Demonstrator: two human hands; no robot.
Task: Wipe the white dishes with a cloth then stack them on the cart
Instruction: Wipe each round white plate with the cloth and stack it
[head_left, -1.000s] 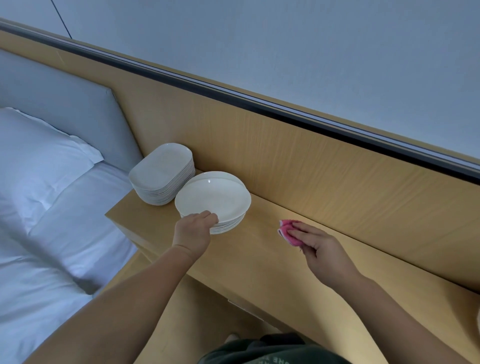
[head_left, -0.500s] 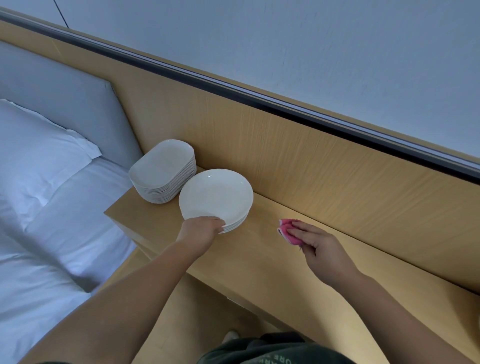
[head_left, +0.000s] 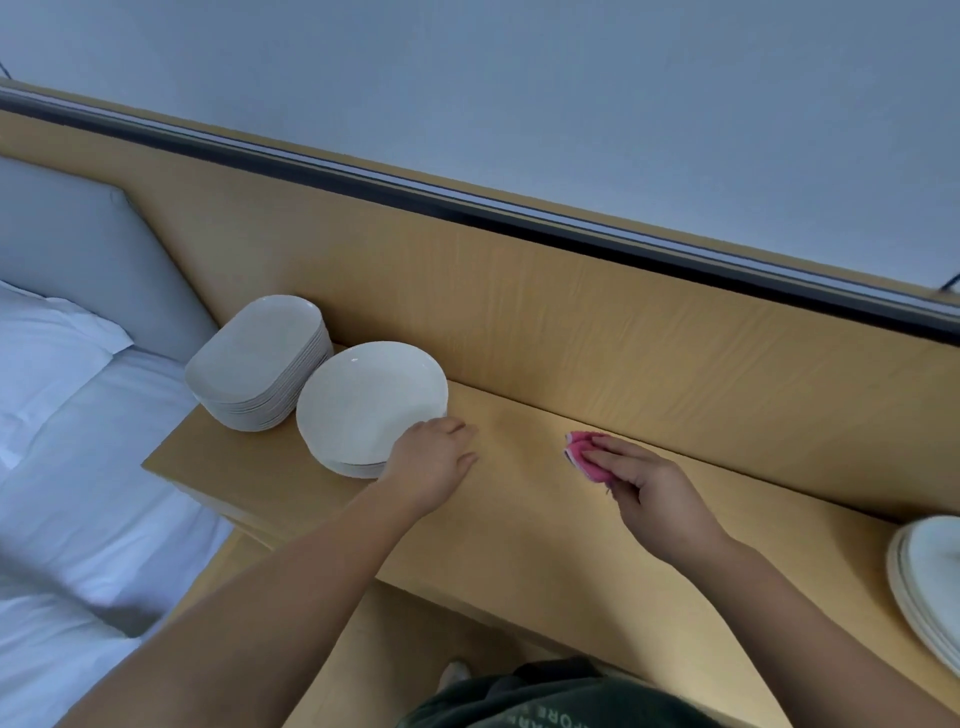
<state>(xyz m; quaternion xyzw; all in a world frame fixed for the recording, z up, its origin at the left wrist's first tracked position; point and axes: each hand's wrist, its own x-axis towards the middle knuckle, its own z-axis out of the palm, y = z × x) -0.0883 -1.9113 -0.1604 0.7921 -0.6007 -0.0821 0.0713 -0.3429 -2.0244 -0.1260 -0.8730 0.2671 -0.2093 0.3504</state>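
Our left hand (head_left: 431, 460) has slid right since before and rests relaxed at the round stack (head_left: 371, 402). Our right hand (head_left: 649, 488) presses flat on one pink cloth (head_left: 584, 457). We count three dish stacks: that one, a rectangular stack (head_left: 260, 364) and a right-edge stack (head_left: 930, 582).

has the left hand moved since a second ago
Yes. The left hand has slid right along the near rim of the round plate stack, from its near-left side to its near-right side.
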